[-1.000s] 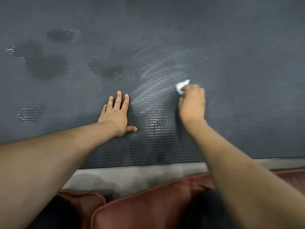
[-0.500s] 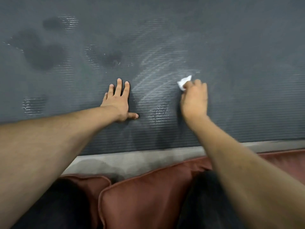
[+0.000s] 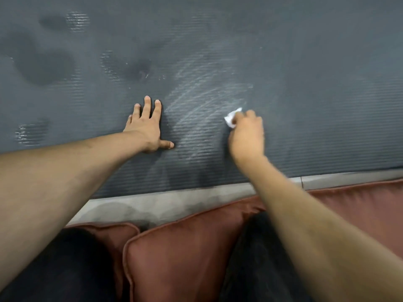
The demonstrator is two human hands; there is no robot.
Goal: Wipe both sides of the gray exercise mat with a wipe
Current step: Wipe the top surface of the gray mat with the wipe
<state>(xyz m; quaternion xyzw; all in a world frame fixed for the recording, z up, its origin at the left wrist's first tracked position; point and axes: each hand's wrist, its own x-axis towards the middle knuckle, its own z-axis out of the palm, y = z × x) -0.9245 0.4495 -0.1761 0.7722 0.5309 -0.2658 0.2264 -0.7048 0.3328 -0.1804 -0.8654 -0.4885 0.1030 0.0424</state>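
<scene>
The gray exercise mat (image 3: pixel 305 51) is lying flat on the floor (image 3: pixel 163 205), its long axis running left to right. The left hand (image 3: pixel 145 129) is pressing it, fingers straight and spread. The right hand (image 3: pixel 247 134) is pinching a crumpled wipe (image 3: pixel 231 118) against the mat, beside pale streaks (image 3: pixel 202 105). Red cushions (image 3: pixel 185 247) are crowding the near side.

Two forearms enter from 8 o'clock and 4 o'clock, both bare from the frame edge to the wrist. The left hand (image 3: pixel 146 129) and the right hand (image 3: pixel 247 136) are bare as well; short-trimmed fingernails show on the left one, while the right one is slightly blurred. At 7 o'clock and 5 o'clock the legs wear dark, black-looking trousers (image 3: pixel 65 269), whose fabric detail cannot be made out.
</scene>
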